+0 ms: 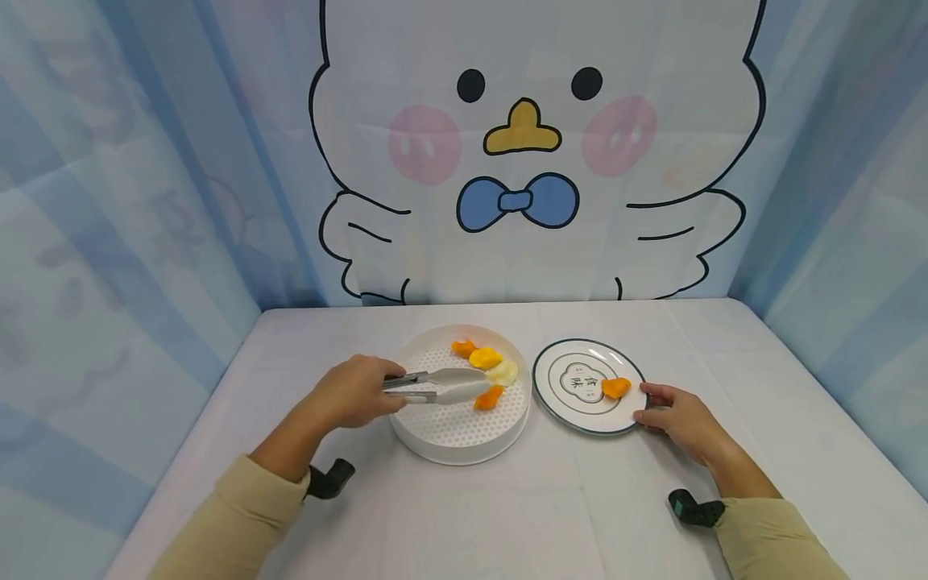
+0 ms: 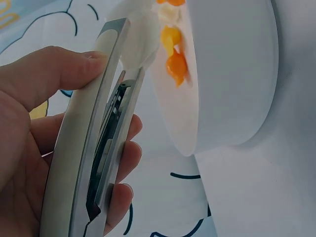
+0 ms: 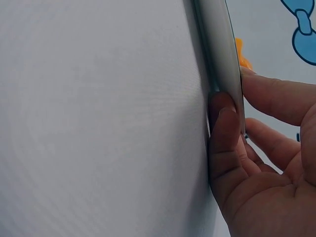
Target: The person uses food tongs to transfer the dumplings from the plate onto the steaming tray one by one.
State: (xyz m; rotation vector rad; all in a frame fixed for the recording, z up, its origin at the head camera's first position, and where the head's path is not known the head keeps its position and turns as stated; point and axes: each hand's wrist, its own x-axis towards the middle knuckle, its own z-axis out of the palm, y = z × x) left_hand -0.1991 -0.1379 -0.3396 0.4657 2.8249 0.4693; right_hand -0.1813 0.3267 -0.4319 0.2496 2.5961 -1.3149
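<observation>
In the head view my left hand [image 1: 357, 392] grips a pair of tongs [image 2: 81, 143], whose pale tips reach over a round white steamer tray [image 1: 442, 431] with a dotted base. On that tray lie two orange pieces [image 1: 489, 398], a yellow piece [image 1: 486, 358] and a pale yellow piece [image 1: 503, 372]; the tips are close to the pale and the lower orange ones. Whether they touch cannot be told. My right hand [image 1: 681, 423] pinches the right rim of a white plate [image 1: 561, 362] with dark rings, thumb above and fingers beneath. One orange piece [image 1: 616, 388] lies on the plate.
A white cloth covers the table [image 1: 464, 524], with the plate just right of the steamer tray. Behind stands a curtain [image 1: 522, 266] printed with a cartoon bird; blue curtains hang at both sides. Dark wrist cameras [image 1: 331, 479] sit at the sleeve cuffs.
</observation>
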